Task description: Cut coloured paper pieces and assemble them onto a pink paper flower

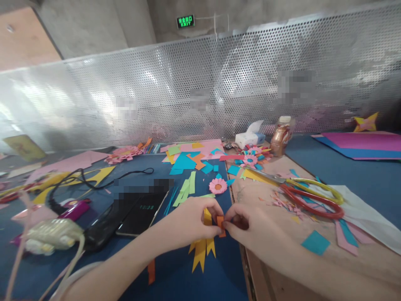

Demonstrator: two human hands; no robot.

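Note:
Between my two hands is a small orange paper strip point(222, 225), upright at the middle of the view. My left hand point(200, 217) pinches its left side with thumb and fingers. From the right, my right hand point(242, 219) pinches the strip's other edge. Yellow paper strips point(200, 253) with notched ends show under and behind my left hand; I cannot tell whether it holds them too. Just beyond my hands lies a pink paper flower point(218, 186) with an orange centre, beside light green strips point(187, 189).
Scissors point(310, 194) with red and yellow handles lie at right among paper scraps point(291, 205). A black phone point(144, 213) and cable point(94, 172) are at left. Blue paper pieces point(185, 162), a tissue box point(249, 139) and a brown bottle point(281, 137) stand farther back, before a perforated metal screen point(175, 83).

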